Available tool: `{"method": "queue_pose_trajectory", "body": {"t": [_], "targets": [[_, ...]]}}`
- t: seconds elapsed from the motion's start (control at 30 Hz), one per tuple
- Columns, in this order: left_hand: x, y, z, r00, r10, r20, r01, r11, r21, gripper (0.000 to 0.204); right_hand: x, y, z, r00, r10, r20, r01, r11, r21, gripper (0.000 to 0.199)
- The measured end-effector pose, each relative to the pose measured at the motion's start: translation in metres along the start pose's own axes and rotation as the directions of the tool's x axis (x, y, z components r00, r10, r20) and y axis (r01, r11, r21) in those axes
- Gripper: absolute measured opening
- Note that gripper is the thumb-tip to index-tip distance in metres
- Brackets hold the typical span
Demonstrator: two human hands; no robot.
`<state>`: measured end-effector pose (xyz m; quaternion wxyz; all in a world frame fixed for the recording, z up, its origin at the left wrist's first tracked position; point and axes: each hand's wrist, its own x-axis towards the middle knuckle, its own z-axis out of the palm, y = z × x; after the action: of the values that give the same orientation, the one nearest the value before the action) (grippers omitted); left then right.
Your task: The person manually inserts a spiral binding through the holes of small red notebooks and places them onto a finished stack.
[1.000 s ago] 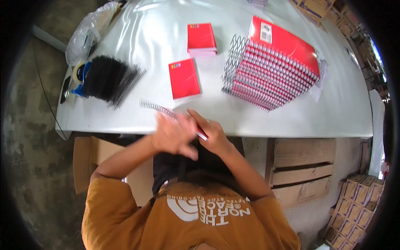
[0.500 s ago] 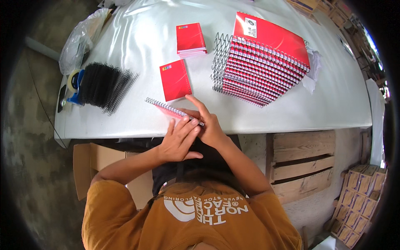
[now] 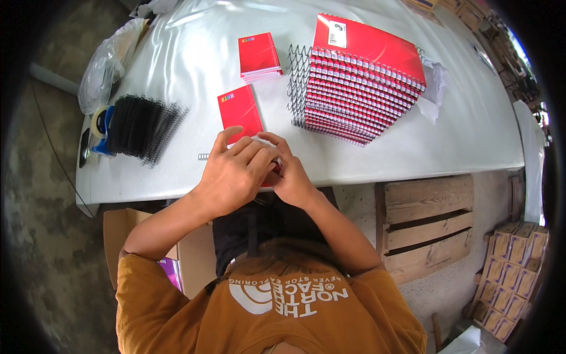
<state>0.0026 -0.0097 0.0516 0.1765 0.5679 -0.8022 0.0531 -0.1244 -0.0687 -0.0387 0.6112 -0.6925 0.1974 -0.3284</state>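
Both hands meet at the table's near edge around a red notebook (image 3: 276, 167), mostly covered by them. My left hand (image 3: 233, 174) lies over it with bent fingers closed along its spine side and the index finger raised. My right hand (image 3: 292, 177) grips the notebook from the right, thumb and fingers around its end. The tip of a wire spiral coil (image 3: 203, 157) sticks out left of my left hand; the rest of that coil is hidden. Just beyond my fingers lies another red notebook (image 3: 239, 109), with a small stack of red notebooks (image 3: 258, 54) behind it.
At the right stands a tall pile of spiral-bound red notebooks (image 3: 365, 88). A bundle of black spiral coils (image 3: 141, 127) lies at the left beside a blue tape dispenser (image 3: 101, 133). A cardboard box (image 3: 197, 259) sits below the table, near a wooden crate (image 3: 427, 221).
My left hand has moved up and over the notebook, now covering most of the coil that showed before. My right hand stays around the notebook's end. The view has shifted slightly.
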Motion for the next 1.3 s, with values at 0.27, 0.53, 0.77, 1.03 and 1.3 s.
{"method": "queue_pose_trajectory", "body": {"t": [0.27,0.53,0.77,1.03,1.3], "targets": [[0.012,0.003,-0.003,0.992,-0.096,0.085,0.12,0.934,-0.338,0.019,-0.005,-0.012,-0.012,0.997,-0.05,-0.054,0.048,0.998,-0.038,0.062],[0.016,0.003,-0.013,0.997,-0.071,0.035,0.077,0.977,-0.2,0.026,-0.005,-0.032,-0.017,0.999,0.048,0.008,-0.048,0.999,-0.014,0.062],[0.066,0.004,-0.088,0.803,0.015,-0.596,-0.118,0.984,-0.135,0.065,0.004,-0.12,-0.068,0.665,-0.693,-0.278,0.606,0.718,-0.342,0.046],[0.166,0.044,-0.039,0.461,-0.368,-0.808,-0.348,0.763,-0.545,0.01,0.051,-0.145,-0.113,0.406,-0.486,-0.774,0.315,0.869,-0.382,0.052],[0.166,0.016,0.0,0.543,-0.177,-0.821,0.153,0.982,-0.111,0.03,0.05,-0.11,-0.127,0.402,-0.441,-0.802,0.209,0.897,-0.389,0.043]]}}
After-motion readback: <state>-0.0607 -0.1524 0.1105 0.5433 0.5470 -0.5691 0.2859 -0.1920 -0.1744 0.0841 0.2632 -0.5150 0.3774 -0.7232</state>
